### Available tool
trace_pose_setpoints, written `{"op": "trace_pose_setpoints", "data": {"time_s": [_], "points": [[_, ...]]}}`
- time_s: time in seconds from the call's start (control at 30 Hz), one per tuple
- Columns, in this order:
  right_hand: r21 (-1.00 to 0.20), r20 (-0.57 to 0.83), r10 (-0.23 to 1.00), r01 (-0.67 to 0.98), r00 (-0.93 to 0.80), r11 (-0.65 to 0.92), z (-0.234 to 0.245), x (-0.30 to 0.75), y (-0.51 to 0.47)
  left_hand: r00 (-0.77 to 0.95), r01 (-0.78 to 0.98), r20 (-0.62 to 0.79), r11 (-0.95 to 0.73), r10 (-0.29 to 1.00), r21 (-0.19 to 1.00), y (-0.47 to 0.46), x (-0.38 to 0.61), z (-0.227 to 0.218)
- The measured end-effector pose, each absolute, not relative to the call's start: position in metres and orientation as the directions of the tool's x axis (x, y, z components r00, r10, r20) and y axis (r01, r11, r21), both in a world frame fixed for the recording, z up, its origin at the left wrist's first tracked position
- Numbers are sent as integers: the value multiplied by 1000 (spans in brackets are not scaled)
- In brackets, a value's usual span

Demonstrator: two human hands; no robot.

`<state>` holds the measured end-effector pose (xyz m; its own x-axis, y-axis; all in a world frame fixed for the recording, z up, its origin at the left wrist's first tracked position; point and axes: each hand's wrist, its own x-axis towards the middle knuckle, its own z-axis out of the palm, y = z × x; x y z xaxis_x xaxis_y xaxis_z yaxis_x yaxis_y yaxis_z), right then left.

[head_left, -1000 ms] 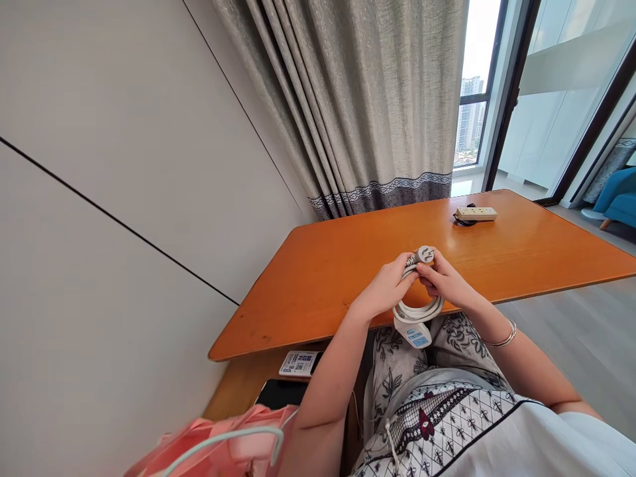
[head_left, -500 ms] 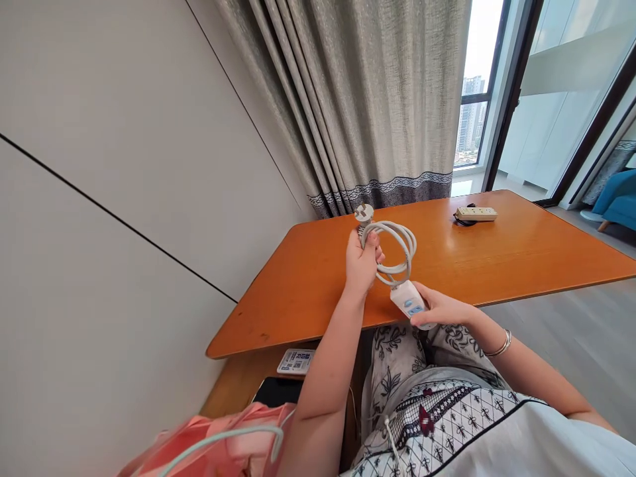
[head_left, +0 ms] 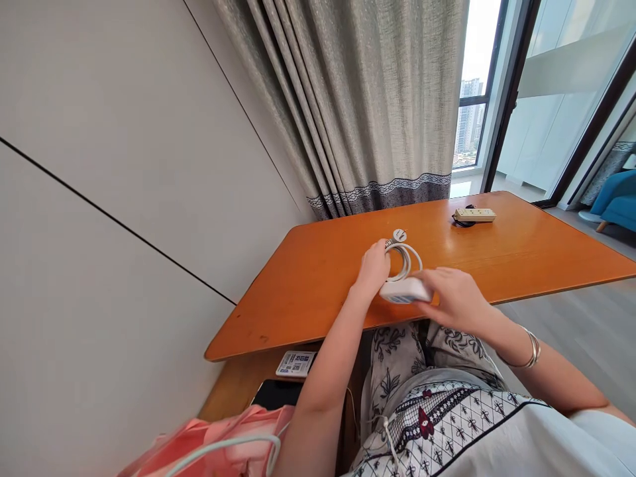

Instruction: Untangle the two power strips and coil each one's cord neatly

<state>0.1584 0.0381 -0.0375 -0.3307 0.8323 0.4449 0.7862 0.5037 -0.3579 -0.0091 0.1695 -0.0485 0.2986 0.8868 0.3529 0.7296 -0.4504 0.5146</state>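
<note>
Home living room: floor-length curtain [head_left: 368,99], wooden table [head_left: 521,258], blue armchair [head_left: 613,199], balcony door.

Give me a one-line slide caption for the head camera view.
Left hand and right hand hold a coiled white power strip on an orange table.

One head-worn view looks forward and down, close over the hands [head_left: 422,288], with the table [head_left: 521,255] stretching beyond them.

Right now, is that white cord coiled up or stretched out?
Coiled: the white cord lies in loops on the table, between both hands.
</note>
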Motion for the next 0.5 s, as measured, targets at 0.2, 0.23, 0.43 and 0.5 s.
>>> {"op": "trace_pose_setpoints", "data": {"time_s": [0.2, 0.23, 0.43, 0.5], "points": [[-849, 493, 869, 243, 44, 470, -47, 188, 104, 555, 229, 222, -404, 802, 886, 166, -14, -50], [-887, 441, 895, 181, 61, 425, -51, 190, 111, 587, 197, 190, -366, 787, 909, 165, -14, -50], [-995, -16, 948, -90, -317, -47, -64, 191, 118, 667, 148, 39, -184, 744, 972, 172, -17, -60], [-989, -50, 933, -113, -356, -96, -66, 192, 119, 626, 161, 6, -137, 780, 977, 178, -15, -67]]}}
